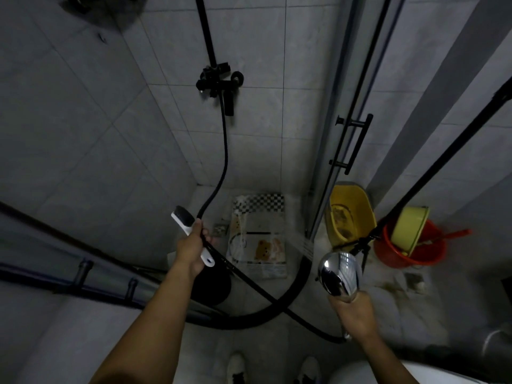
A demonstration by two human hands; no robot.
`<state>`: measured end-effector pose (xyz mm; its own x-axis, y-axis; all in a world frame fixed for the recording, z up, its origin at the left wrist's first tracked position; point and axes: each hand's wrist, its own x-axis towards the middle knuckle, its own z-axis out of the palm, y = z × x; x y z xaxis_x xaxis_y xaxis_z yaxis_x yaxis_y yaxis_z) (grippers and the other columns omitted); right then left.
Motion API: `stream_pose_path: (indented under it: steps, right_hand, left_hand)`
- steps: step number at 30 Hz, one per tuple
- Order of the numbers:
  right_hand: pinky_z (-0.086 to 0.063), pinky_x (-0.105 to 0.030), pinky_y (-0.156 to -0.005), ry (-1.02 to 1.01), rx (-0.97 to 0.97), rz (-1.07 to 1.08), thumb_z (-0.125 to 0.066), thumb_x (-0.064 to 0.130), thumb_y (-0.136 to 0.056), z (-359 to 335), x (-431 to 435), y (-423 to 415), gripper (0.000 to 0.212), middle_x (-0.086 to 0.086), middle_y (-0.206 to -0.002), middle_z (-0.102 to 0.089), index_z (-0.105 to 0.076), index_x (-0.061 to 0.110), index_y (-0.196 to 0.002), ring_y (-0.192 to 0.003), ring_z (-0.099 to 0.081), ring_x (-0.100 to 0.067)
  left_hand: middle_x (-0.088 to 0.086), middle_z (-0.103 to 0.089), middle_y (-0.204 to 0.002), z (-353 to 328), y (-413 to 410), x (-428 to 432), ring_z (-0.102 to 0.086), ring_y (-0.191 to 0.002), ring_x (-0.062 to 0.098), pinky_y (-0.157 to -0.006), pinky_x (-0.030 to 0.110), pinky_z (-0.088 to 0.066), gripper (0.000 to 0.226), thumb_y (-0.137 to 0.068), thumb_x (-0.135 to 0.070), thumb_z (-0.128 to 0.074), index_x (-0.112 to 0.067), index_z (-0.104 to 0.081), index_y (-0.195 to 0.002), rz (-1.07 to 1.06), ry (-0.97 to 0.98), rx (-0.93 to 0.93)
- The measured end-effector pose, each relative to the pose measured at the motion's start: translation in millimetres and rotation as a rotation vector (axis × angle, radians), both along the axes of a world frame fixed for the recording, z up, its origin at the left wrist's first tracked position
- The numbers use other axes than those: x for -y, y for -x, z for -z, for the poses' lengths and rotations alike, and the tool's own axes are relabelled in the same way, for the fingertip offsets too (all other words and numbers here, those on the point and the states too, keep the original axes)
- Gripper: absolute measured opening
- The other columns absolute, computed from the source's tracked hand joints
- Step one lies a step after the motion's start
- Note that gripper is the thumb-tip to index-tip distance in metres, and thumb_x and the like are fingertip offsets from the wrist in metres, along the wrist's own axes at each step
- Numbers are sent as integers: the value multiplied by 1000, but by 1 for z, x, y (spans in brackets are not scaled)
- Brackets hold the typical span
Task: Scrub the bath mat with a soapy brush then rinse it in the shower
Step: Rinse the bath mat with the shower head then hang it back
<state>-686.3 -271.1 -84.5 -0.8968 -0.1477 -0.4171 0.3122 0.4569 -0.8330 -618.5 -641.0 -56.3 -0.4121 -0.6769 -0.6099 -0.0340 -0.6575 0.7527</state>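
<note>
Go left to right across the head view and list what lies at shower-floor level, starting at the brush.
brush → floor drain → bath mat → yellow bin → red bucket. The shower head overlaps the yellow bin, so it is left out.

The bath mat (259, 239) lies flat on the shower floor, with a checked band at its far end, a bear picture and some foam. The left hand (194, 250) grips the brush (181, 217), white with dark bristles. The right hand (357, 314) grips the chrome shower head (339, 273).
</note>
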Motion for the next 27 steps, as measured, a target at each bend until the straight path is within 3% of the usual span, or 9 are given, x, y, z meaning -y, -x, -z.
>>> stream_pose_path:
  steps: [3, 6, 13, 21, 27]
  right_hand:
    - [-24, -25, -41, -22, 13, -7, -75, -7, -80, 1, -6, -5, 54, 1, -43, -36, -40, 19, -47, -45, -31, -11]
    - [-27, -20, -39, -13, 4, 0, -74, -11, -80, -1, -8, -7, 55, 6, -41, -37, -42, 17, -46, -41, -31, -4]
    - [-28, -20, -39, -4, 5, -38, -75, -8, -83, -4, -4, -14, 59, 8, -40, -40, -42, 21, -44, -38, -31, -3]
    - [-28, -13, -40, -36, -38, -119, -76, -5, -83, -2, 4, -21, 57, 11, -37, -40, -44, 21, -45, -36, -38, -2]
    - [-30, -25, -47, -59, -35, -151, -74, -5, -81, 8, 10, -20, 53, 8, -45, -41, -41, 22, -50, -45, -36, -7]
  left_hand:
    - [-2, -44, -59, -9, -8, 3, -44, -52, 11, -59, 27, -52, 34, -99, -40, -66, -18, -57, -75, -13, 2, 17]
    - [-1, -43, -57, -20, -14, 2, -47, -50, 11, -58, 27, -54, 27, -97, -39, -69, -14, -66, -88, 28, 46, 45]
    - [4, -43, -55, -30, -27, 8, -53, -50, 16, -60, 31, -56, 46, -97, -40, -69, -17, -47, -64, 82, 148, 127]
    - [2, -40, -54, -34, -33, 6, -40, -46, 15, -49, 26, -43, 46, -101, -37, -62, -18, -42, -64, 121, 180, 157]
    - [1, -36, -54, -27, -36, 8, -32, -45, 13, -42, 23, -34, 44, -102, -37, -59, -21, -41, -66, 138, 120, 82]
